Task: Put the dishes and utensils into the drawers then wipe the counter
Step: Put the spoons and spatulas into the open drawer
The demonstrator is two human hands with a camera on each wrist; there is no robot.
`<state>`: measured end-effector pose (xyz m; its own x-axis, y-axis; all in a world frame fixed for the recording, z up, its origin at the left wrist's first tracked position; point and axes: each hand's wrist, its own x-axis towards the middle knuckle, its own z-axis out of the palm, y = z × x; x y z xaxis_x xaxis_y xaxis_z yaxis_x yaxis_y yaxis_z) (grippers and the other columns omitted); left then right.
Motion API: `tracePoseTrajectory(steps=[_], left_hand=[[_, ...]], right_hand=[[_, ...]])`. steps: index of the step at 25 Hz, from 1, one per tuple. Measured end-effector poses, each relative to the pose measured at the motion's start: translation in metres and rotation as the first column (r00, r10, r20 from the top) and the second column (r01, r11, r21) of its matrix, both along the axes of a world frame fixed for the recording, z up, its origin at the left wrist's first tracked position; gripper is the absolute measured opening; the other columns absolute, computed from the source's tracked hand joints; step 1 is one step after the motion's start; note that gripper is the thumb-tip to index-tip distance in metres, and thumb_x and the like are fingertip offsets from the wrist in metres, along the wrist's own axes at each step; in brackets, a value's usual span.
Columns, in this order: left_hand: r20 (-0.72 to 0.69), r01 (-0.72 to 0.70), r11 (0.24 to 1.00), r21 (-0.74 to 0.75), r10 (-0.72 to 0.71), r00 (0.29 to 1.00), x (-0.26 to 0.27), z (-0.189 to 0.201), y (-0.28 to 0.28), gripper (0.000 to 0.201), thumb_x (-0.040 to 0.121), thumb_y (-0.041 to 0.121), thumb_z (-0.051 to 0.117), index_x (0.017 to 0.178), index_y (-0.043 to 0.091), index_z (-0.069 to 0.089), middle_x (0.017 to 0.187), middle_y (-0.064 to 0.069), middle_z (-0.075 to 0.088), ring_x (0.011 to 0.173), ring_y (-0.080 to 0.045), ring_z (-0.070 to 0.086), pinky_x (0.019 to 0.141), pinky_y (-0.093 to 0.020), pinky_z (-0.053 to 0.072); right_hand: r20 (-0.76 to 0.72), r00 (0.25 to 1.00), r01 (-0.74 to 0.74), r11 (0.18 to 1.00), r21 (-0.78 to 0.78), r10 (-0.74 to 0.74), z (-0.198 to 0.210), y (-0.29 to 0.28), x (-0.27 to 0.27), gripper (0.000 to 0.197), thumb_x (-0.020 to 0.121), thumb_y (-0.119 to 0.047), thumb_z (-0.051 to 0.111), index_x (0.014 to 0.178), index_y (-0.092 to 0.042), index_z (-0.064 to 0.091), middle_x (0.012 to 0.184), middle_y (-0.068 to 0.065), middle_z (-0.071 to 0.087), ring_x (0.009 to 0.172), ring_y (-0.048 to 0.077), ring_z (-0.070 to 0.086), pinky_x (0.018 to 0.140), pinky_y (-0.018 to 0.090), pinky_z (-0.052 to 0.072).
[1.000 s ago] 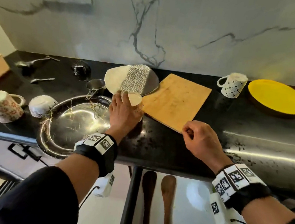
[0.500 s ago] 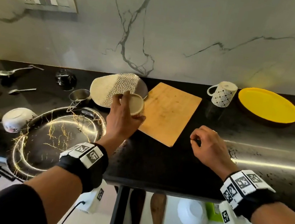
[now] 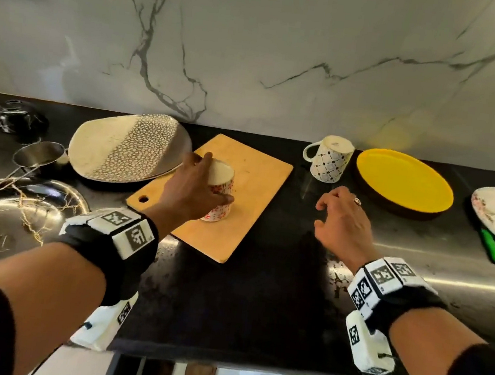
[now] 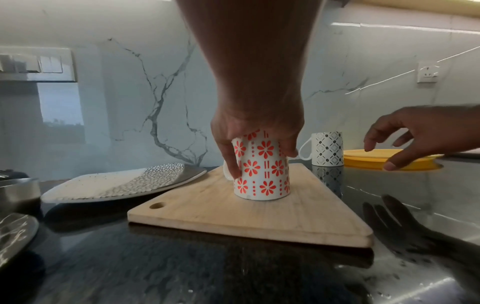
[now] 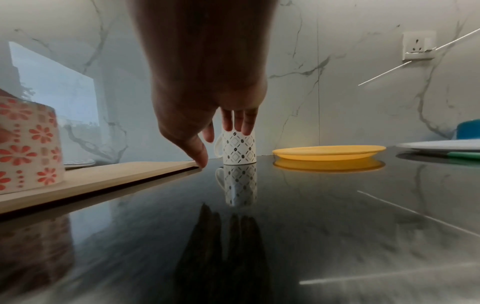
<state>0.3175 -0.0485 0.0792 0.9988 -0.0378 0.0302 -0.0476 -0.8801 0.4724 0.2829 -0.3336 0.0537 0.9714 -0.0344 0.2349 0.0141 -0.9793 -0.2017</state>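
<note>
On the wooden cutting board point(image 3: 217, 196), the left hand point(image 3: 191, 191) grips an upturned red-flowered mug point(image 4: 261, 170) while the right hand point(image 3: 343, 222) hovers spread and empty; lift straight up, holding firmly, toward the drawers.

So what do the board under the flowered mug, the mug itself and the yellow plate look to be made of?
Board: pale unvarnished wood, going by visible grain and a matte face. Flowered mug, gripped by the left hand: probably glazed ceramic, smooth white with printed red flowers. Yellow plate: uniform matte yellow, plastic or melamine perhaps; unclear.
</note>
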Motion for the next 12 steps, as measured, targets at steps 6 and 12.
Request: tracePoseTrajectory(steps=[6, 12], left_hand=[[-0.02, 0.066, 0.988, 0.139, -0.063, 0.998, 0.014, -0.007, -0.004, 0.106, 0.074, 0.055, 0.076, 0.151, 0.018, 0.012, 0.151, -0.011, 0.018, 0.135, -0.034, 0.035, 0.103, -0.05, 0.043], [-0.031, 0.091, 0.989, 0.113, -0.088, 0.996, 0.015, -0.013, 0.001, 0.105, 0.076, 0.055, 0.073, 0.152, 0.02, 0.009, 0.153, -0.007, 0.017, 0.134, -0.033, 0.039, 0.099, -0.051, 0.048]], right_hand=[[-0.038, 0.997, 0.067, 0.997, -0.029, -0.068, 0.007, -0.024, 0.056, 0.079, 0.077, -0.02, 0.075, 0.143, -0.015, 0.032, 0.155, 0.01, 0.019, 0.135, 0.033, 0.037, 0.103, 0.041, 0.042], [-0.106, 0.991, 0.065, 0.992, -0.11, -0.077, 0.009, -0.022, 0.102, 0.111, 0.077, -0.029, 0.076, 0.154, -0.013, -0.002, 0.162, 0.008, -0.007, 0.149, 0.036, -0.003, 0.117, 0.049, 0.025]])
